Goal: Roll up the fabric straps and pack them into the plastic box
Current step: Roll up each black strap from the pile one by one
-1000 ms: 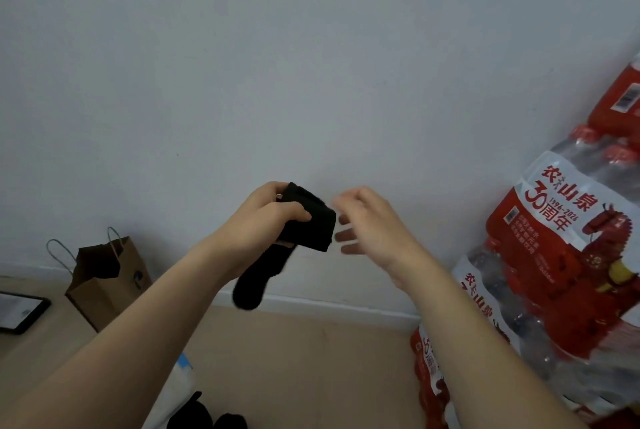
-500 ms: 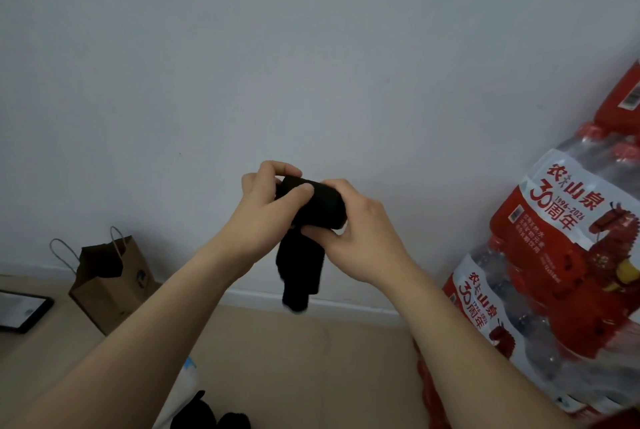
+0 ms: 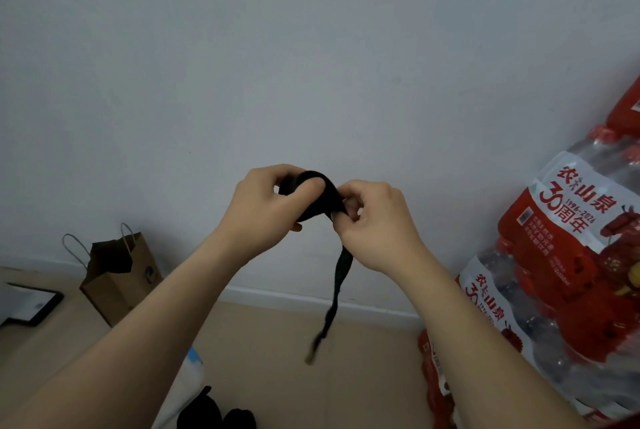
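The person holds a black fabric strap (image 3: 317,202) up in the air in front of a pale wall (image 3: 311,48), between both hands. The left hand (image 3: 261,209) grips the rolled part of the strap, its fingers (image 3: 306,188) curled round the roll with the thumb pressed on top. The right hand (image 3: 379,226) is just beside it, its fingers (image 3: 349,193) clamped on the strap in a pinch where it leaves the roll. Below that pinch the loose end of the strap hangs down, its tip blurred.

On the floor (image 3: 277,342) to the left a brown paper bag (image 3: 119,281) with cord handles stands against the wall, and a dark flat tablet (image 3: 31,304) lies beside it. To the right, red-and-white packs of bottled water (image 3: 561,255) are stacked by the wall. At the bottom edge lie some black things (image 3: 214,411), too dark to tell what they are.
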The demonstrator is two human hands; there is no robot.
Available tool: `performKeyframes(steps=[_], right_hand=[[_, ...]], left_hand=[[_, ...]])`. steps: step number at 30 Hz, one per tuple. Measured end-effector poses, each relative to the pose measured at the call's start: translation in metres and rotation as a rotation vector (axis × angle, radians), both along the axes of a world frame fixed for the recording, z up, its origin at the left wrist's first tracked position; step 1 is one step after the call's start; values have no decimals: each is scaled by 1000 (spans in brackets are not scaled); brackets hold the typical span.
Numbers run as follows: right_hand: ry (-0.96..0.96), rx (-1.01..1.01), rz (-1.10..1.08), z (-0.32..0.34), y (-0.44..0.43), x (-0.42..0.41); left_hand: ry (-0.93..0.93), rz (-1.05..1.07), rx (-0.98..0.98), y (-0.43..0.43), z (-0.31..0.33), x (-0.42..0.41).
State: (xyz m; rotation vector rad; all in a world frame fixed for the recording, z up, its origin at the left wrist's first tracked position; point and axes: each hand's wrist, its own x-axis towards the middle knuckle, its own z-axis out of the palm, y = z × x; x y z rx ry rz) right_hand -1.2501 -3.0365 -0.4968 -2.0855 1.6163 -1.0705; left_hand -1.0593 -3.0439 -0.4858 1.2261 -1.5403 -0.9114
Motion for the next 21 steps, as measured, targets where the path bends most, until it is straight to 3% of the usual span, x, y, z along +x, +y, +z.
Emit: performKeyframes(steps=[4, 10, 13, 18, 21], right_hand=[[-19, 95, 53, 5, 4, -6], [-66, 52, 30, 2, 10, 2], [-196, 129, 27, -5, 14, 16], [-355, 108, -57, -11, 9, 15], [-497, 186, -10, -6, 6, 8]], left_hand=[[-35, 54, -16, -3, 2, 2], [57, 121, -42, 1, -8, -20], [79, 219, 27, -2, -17, -33], [31, 8, 76, 3, -20, -44], [144, -118, 176, 2, -12, -35]])
